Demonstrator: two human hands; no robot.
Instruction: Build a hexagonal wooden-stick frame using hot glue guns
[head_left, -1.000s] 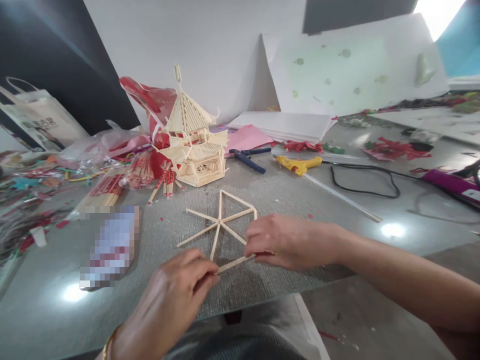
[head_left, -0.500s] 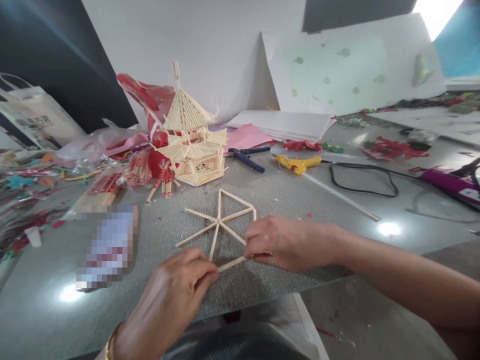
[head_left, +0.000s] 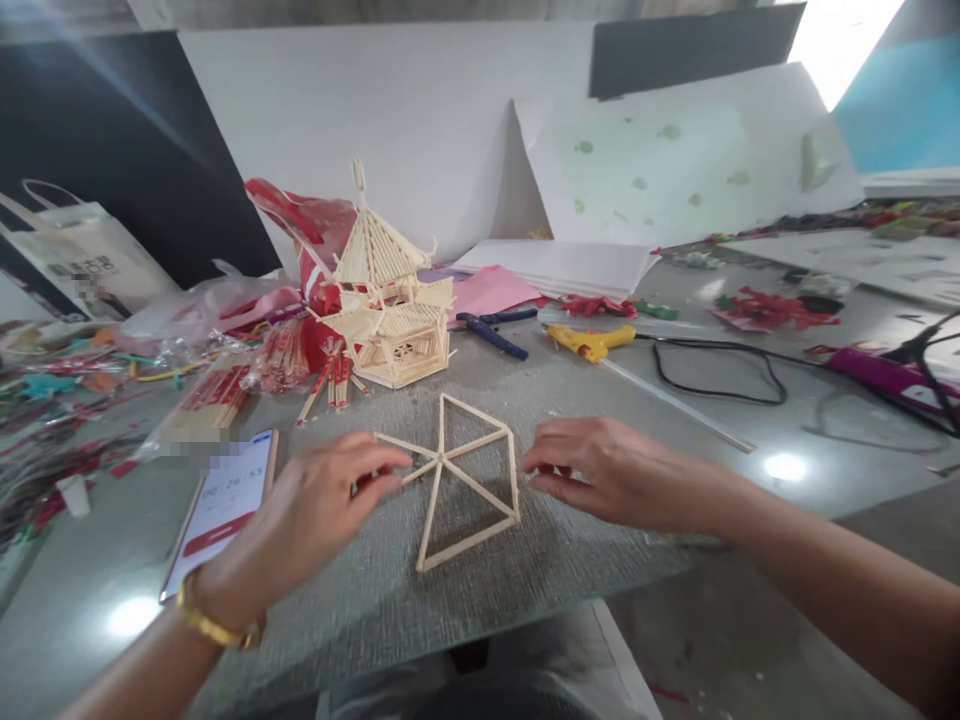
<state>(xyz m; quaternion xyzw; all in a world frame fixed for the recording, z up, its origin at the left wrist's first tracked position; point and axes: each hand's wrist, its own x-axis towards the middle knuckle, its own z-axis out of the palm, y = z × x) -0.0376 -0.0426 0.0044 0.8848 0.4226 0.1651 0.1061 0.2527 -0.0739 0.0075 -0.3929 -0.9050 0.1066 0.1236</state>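
A flat wheel-shaped frame of thin wooden sticks (head_left: 440, 459) lies on the table, with spokes meeting at its centre and outer sticks joining the spoke ends on the right and near sides. My left hand (head_left: 334, 500) hovers over the frame's left side, hiding part of a lower-left spoke; its thumb and fingers are apart and hold nothing. Just right of the frame, my right hand (head_left: 592, 470) has curled fingers with a gap to the thumb and nothing between them. Behind the frame stands a stick-built pagoda model (head_left: 397, 320).
A yellow glue gun (head_left: 592, 343) with a black cable and blue pliers (head_left: 495, 333) lie behind. A phone (head_left: 225, 510) rests by my left forearm. Stick bundles (head_left: 206, 400) lie back left, a purple tool (head_left: 885, 378) far right. The glass table edge (head_left: 525, 610) is near me.
Both hands have let go of the near outer stick. My left hand has moved up and left, my right hand right. The view has tilted slightly upward, and the phone screen shows more clearly.
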